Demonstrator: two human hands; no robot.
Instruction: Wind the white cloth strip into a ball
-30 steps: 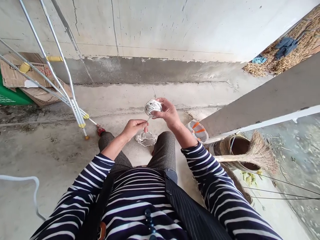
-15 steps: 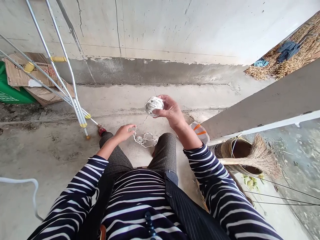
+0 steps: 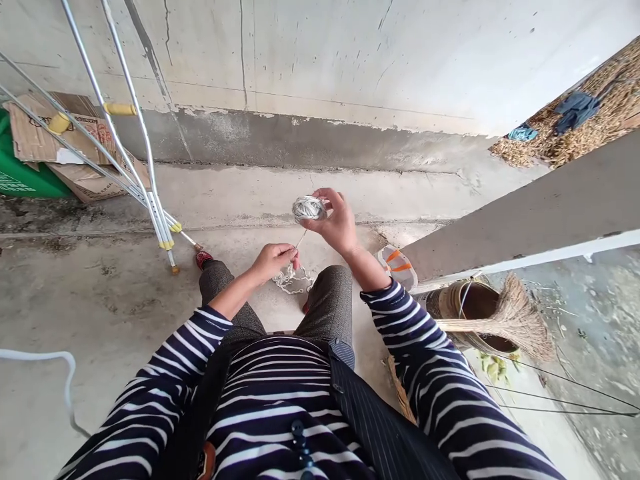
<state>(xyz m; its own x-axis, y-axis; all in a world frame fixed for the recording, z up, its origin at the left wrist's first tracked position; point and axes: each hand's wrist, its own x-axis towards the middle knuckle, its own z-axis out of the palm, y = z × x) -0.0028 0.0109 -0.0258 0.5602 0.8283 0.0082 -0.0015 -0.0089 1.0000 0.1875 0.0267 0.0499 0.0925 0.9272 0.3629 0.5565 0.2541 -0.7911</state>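
A ball of white yarn (image 3: 307, 208) is held in my right hand (image 3: 336, 221), fingers over its top and thumb beneath, out in front of my knees. Below and to its left, my left hand (image 3: 274, 260) pinches the strand of yarn (image 3: 301, 239) that runs up to the ball. A loose tangle of the same yarn (image 3: 291, 283) hangs or lies under my left hand, between my legs; its lower end is partly hidden by my right knee.
Metal crutches (image 3: 150, 193) with yellow grips stand at the left before flattened cardboard (image 3: 60, 133). On the right are a pillar (image 3: 525, 207), a bucket (image 3: 480, 300) and a straw broom (image 3: 520, 320) across it. A cracked wall (image 3: 320, 60) runs ahead.
My left hand has moved right, closer to the ball, and now pinches the strand below it. The ball has turned a little in my right hand.
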